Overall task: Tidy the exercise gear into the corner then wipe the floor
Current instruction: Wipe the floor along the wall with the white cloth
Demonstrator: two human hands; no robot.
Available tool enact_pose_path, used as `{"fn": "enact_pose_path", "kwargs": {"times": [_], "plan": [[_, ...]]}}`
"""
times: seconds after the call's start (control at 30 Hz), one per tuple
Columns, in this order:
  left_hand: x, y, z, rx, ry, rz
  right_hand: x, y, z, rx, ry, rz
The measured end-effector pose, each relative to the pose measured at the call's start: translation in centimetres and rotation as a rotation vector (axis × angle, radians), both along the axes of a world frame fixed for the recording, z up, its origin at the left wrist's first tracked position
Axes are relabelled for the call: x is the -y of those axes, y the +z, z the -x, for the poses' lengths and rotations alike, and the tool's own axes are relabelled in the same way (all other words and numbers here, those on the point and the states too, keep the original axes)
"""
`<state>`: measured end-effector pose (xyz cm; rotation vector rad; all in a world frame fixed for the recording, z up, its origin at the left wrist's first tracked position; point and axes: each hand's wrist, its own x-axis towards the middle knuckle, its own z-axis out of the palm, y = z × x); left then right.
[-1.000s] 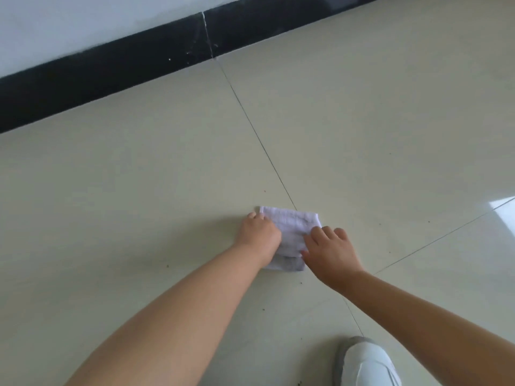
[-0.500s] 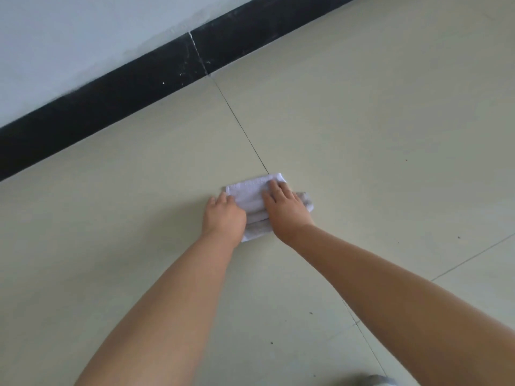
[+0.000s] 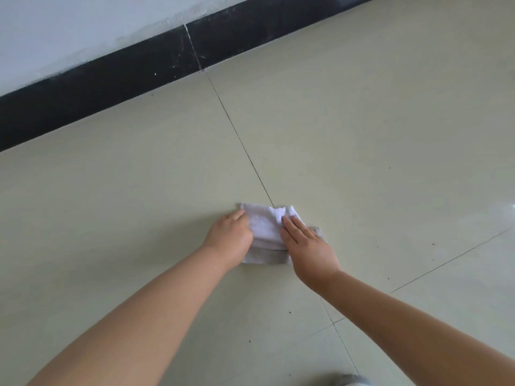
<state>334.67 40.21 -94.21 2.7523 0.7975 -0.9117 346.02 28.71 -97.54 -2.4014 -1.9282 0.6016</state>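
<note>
A black skirting board [image 3: 117, 87] ran along the foot of the white wall [image 3: 69, 29], well beyond the work. Small dark specks [image 3: 289, 312] dotted the pale glossy tiled floor [image 3: 362, 135], and a dark grout line [image 3: 239, 140] led down to the folded pale lilac terry cloth [image 3: 264, 227], which lay flat on the tiles across that joint. The left hand [image 3: 230, 239] rested on the cloth's left edge, fingers curled over it. The right hand [image 3: 306, 246] pressed flat on the right side, fingers straight. A white shoe [image 3: 349, 381] showed at the bottom edge.
</note>
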Motion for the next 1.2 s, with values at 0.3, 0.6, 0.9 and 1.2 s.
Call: {"fn": "enact_pose_path", "kwargs": {"times": [0.3,0.6,0.9,1.2], "plan": [[0.4,-0.4,-3.5,0.029,0.032,-0.135,-2.1,1.8,-3.1,-0.054,-0.088,0.113],[-2.7,0.5,2.5,0.047,0.165,-0.167,-6.7,0.6,2.5,-0.186,-0.027,0.112],[5.4,-2.3,-0.4,0.252,-0.133,0.004,5.6,-0.6,-1.3,-0.021,-0.203,0.019],[5.2,-1.3,-14.0,0.153,-0.104,0.033,3.0,1.2,-12.2,-0.051,-0.501,0.146]]}}
